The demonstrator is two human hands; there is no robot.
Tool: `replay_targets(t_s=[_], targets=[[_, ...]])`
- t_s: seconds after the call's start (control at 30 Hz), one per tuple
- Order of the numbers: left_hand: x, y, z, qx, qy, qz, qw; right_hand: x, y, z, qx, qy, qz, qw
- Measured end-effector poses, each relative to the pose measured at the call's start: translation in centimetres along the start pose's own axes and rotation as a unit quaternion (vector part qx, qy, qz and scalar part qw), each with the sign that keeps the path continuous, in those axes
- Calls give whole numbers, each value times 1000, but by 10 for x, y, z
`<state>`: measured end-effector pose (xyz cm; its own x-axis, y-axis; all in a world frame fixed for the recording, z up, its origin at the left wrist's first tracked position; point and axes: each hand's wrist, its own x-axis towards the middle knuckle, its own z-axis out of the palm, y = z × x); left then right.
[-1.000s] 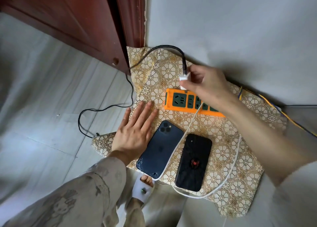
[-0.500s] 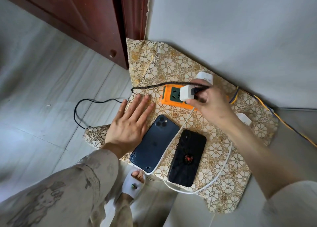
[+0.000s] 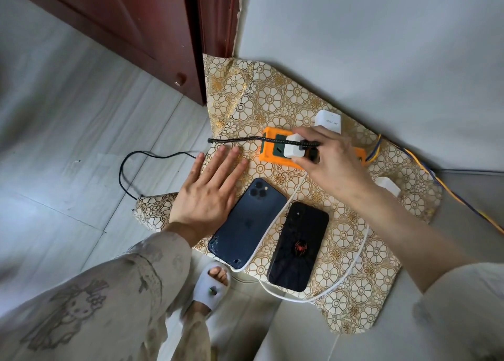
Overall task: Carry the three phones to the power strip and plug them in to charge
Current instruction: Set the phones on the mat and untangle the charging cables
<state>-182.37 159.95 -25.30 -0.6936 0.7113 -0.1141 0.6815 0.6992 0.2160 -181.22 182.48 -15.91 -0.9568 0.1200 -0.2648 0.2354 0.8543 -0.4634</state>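
Power strip (image 3: pixel 266 153): orange, lying on a flowered cloth (image 3: pixel 272 99) by the wall.
Right hand (image 3: pixel 334 160): over the strip, pinching a white charger (image 3: pixel 293 149) with a black braided cable (image 3: pixel 234 140); whether its prongs are seated is hard to tell.
Left hand (image 3: pixel 208 194): flat on the cloth, left of the strip.
Blue phone (image 3: pixel 246 223): face down, below the strip.
Black phone (image 3: pixel 298 246): right of the blue one, a white cable (image 3: pixel 268 225) between them.
Second charger (image 3: pixel 328 121): white, beyond the strip.

Pale tiled floor (image 3: pixel 81 131) under a gold floral-patterned cloth (image 3: pixel 275 101); on the cloth, an orange power strip (image 3: pixel 268 157), dark blue phone (image 3: pixel 245 224), black spider-emblem phone (image 3: pixel 298 247), white cable (image 3: pixel 351 279).
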Motion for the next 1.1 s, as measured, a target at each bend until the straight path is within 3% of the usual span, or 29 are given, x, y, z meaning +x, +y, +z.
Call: replay_targets(t_s=[0.63,0.8,0.93,1.03,1.1], targets=[[0,0,-1,-22,-5,1,1000,3,-2,0,4,-31,22,999],[-1,1,-4,-65,-8,-4,998,-8,-7,14,76,9,98,992],[-2,-4,-10,-202,52,-5,978,-31,-24,36,174,89,178,964],[-2,-16,-19,-269,96,-98,953,-53,-42,51,126,164,205,957],[7,-30,-24,-271,37,-184,944,-63,-54,60,86,136,164,973]])
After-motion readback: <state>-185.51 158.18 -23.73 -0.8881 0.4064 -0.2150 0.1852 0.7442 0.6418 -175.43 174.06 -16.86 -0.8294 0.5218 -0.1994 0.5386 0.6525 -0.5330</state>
